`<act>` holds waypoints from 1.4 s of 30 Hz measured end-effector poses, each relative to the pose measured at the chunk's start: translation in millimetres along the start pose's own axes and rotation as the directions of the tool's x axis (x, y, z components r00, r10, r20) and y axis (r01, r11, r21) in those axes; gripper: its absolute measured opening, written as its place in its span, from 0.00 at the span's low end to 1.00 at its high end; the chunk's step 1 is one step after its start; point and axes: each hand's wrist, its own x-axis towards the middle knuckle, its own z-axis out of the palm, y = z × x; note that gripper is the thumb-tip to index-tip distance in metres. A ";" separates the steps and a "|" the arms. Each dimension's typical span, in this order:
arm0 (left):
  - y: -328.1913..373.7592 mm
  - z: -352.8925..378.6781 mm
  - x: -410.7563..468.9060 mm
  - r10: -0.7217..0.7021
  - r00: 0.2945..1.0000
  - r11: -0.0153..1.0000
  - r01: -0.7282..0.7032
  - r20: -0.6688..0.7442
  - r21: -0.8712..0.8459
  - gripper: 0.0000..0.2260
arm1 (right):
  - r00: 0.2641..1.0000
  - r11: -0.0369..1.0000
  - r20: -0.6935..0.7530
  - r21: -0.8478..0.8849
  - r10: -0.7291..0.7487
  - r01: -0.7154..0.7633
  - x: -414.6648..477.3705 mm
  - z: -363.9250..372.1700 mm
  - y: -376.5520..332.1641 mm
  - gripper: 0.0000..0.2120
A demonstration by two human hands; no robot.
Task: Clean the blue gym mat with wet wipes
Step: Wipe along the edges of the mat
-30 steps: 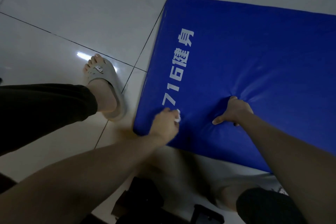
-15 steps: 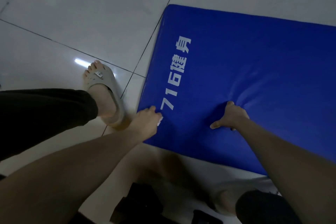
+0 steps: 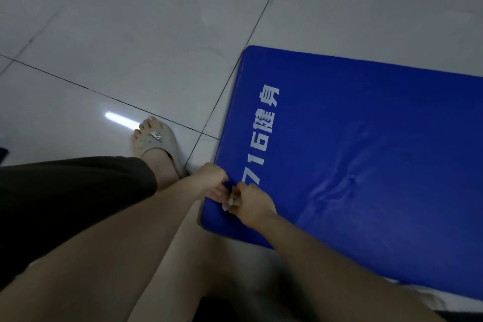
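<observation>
Over the near left corner of the padded blue vinyl gym mat [image 3: 366,138], which lies on pale floor tiles [image 3: 156,34], my hands now meet. My right hand [image 3: 252,204] has left the dent [image 3: 351,180] it pressed half a second ago and joined my left hand [image 3: 213,180]. Both pinch the small crumpled white wet wipe [image 3: 230,200]. The mat's white print [image 3: 264,133] reads "716健身".
</observation>
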 end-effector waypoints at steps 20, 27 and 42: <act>132.3 -55.5 -129.3 0.409 0.912 0.895 -0.408 0.035 0.180 0.21 | 0.928 0.958 -0.372 0.264 -0.007 0.113 -63.1 -183.4 32.7 0.09; 219.4 -43.4 -231.7 0.622 0.781 0.780 -0.625 -0.061 -0.042 0.10 | 0.823 0.781 -0.566 0.529 0.033 0.332 -125.2 -264.9 -4.9 0.07; 322.2 -30.9 -278.4 0.677 0.728 0.714 -0.685 -0.109 -0.145 0.16 | 0.578 0.832 -0.711 -0.018 -0.401 0.555 -154.4 -336.0 -23.5 0.04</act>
